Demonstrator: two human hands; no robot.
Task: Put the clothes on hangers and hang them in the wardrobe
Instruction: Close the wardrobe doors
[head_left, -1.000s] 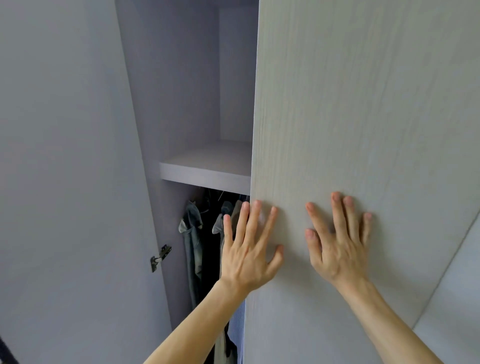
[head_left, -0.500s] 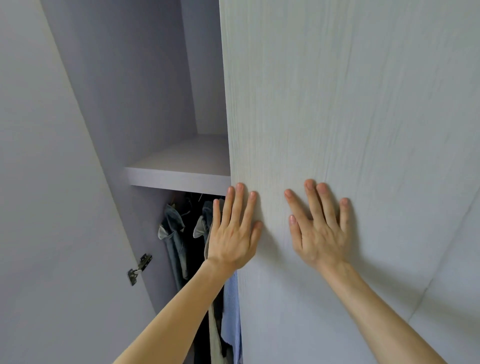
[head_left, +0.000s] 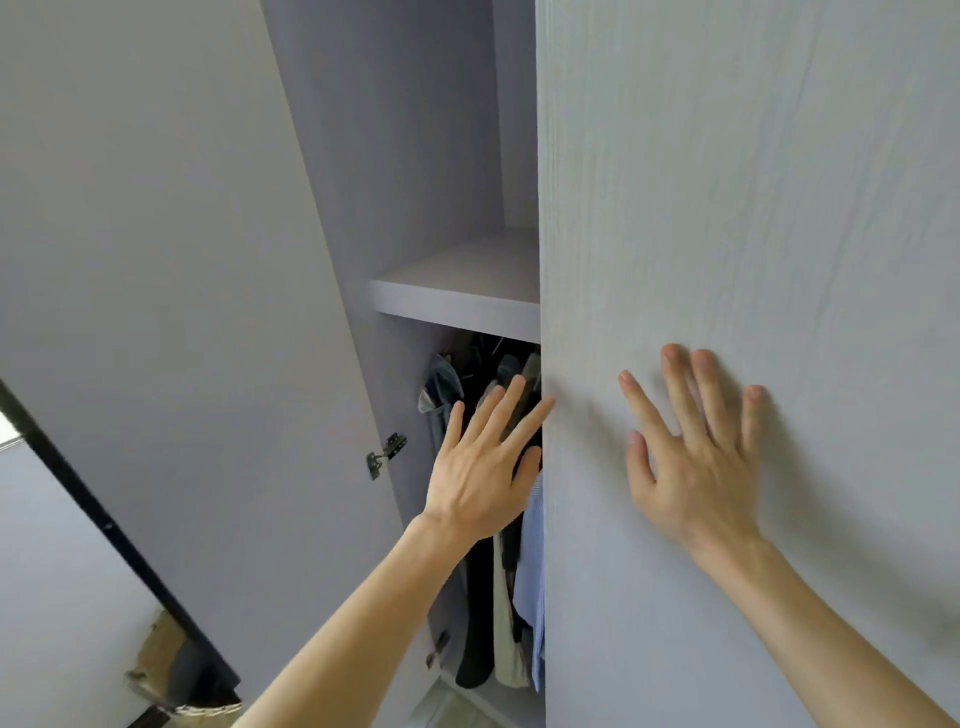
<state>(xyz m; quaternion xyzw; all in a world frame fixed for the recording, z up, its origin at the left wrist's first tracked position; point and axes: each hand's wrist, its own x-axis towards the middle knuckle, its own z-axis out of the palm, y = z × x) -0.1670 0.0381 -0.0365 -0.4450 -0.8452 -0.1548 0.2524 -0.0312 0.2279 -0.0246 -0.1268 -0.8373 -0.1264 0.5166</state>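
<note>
The wardrobe (head_left: 405, 156) before me has its left door (head_left: 156, 260) swung wide and its right door (head_left: 727, 208) partly across. Inside, under a shelf (head_left: 467, 293), clothes (head_left: 504, 629) hang close together: denim, dark, beige, pale blue.

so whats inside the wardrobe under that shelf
Under the shelf hang clothes: denim, a dark piece, a beige one and a blue striped shirt. The left hand covers part of them; the door hides everything further right.
</note>
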